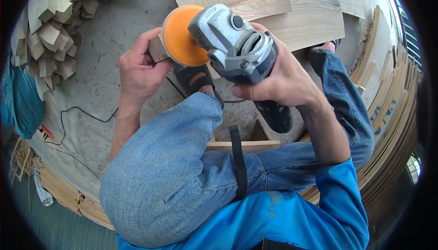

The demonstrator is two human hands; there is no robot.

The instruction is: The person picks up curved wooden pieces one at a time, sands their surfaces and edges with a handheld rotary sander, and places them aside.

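In my right hand (285, 74) is an angle grinder (237, 38) with a grey metal head and a dark body, the fingers wrapped round it. An orange round sanding pad (185, 35) is fitted at its left end. My left hand (143, 67) grips a small wooden block (158, 49) between thumb and fingers. The block's right side meets the pad's left edge; whether they touch, I cannot tell. Part of the block is hidden behind the pad. Both hands are held above my knees.
A pile of cut wooden pieces (52, 31) lies at the upper left. Ahead, a wide wooden board (301, 17) carries a narrow wooden strip (262, 10). Stacked long planks (392, 127) curve along the right. A black cable (86, 108) crosses the concrete floor near a blue bag (27, 104).
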